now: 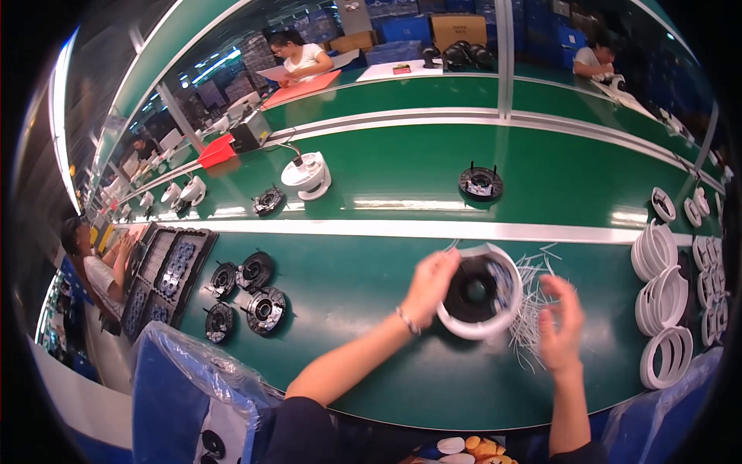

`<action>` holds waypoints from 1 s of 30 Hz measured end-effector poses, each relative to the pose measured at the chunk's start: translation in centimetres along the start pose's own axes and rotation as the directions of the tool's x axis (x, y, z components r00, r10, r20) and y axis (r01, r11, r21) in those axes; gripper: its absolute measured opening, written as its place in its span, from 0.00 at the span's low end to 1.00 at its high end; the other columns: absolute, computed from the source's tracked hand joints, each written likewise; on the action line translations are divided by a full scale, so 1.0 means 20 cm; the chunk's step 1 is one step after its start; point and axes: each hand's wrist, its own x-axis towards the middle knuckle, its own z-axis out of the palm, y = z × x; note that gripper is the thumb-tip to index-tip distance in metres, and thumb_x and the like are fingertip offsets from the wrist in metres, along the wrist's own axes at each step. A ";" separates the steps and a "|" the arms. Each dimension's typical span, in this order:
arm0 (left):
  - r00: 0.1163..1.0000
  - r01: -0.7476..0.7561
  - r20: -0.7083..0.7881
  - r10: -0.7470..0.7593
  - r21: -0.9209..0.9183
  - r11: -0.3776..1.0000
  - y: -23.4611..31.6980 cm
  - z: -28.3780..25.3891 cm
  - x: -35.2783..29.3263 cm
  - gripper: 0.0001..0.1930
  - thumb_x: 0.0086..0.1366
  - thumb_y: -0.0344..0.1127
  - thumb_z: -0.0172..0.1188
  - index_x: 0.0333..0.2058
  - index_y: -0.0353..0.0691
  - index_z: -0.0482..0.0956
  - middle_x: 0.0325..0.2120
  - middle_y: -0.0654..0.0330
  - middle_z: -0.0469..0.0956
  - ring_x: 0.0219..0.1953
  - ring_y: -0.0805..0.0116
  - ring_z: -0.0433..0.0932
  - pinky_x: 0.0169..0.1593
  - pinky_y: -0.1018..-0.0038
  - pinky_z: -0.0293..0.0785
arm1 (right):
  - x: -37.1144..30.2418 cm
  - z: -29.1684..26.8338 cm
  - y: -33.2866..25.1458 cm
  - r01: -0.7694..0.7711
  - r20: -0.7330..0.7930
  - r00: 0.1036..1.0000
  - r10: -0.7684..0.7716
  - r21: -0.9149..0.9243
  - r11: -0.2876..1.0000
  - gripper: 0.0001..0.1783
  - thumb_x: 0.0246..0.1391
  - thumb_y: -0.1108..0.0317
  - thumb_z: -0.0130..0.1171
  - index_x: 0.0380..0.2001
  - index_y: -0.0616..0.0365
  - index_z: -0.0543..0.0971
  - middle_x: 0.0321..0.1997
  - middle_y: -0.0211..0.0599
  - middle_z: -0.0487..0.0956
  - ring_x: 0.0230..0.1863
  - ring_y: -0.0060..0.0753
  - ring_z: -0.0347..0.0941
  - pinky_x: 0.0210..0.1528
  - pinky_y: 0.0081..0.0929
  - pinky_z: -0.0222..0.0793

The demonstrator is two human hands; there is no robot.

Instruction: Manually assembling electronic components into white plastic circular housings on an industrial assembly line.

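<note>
My left hand [431,288] is closed on the left edge of a white ring-shaped housing [473,329], tilted above the green bench. A black round part [462,291] with a central hole sits inside the ring. A thin pale strand shows near the left fingertips. My right hand [563,323] is apart from the housing, slightly blurred, with its fingers spread and nothing visible in it. Beside it, between both hands, lies a loose pile of thin white strips [529,329].
Several black round parts [266,309] lie at left beside a black compartment tray [202,259]. White rings [666,357] are stacked at the right edge. Beyond the pale rail [371,227], another black part [481,184] and a white housing [313,182] rest on the green surface. Co-workers sit around.
</note>
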 end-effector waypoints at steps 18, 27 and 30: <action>0.559 -0.122 0.163 0.813 0.986 -0.114 0.02 -0.45 1.23 0.20 0.56 0.36 0.47 0.44 0.29 0.65 0.42 0.45 0.68 0.46 0.51 0.66 0.50 0.64 0.58 | -0.33 -1.00 0.44 -0.387 -0.513 0.835 -0.199 -0.804 0.451 0.19 0.38 0.75 0.56 0.39 0.61 0.71 0.46 0.43 0.69 0.47 0.46 0.64 0.49 0.33 0.59; 0.849 -0.472 0.418 0.322 0.875 0.110 -0.13 0.44 1.34 0.24 0.49 0.38 0.56 0.41 0.25 0.63 0.38 0.39 0.69 0.42 0.45 0.69 0.46 0.62 0.65 | -0.29 -1.12 0.40 -0.642 -0.588 0.749 -0.306 -0.758 -0.114 0.36 0.34 0.77 0.49 0.53 0.47 0.60 0.61 0.39 0.51 0.61 0.51 0.44 0.58 0.46 0.40; 0.968 -0.179 0.150 0.202 0.975 0.133 -0.14 0.44 1.41 0.22 0.49 0.36 0.54 0.37 0.25 0.59 0.30 0.37 0.72 0.35 0.45 0.73 0.39 0.62 0.71 | -0.30 -1.17 0.57 -0.737 -0.702 0.675 -0.227 -0.630 -0.245 0.36 0.36 0.72 0.49 0.54 0.38 0.58 0.61 0.29 0.52 0.61 0.45 0.47 0.53 0.62 0.41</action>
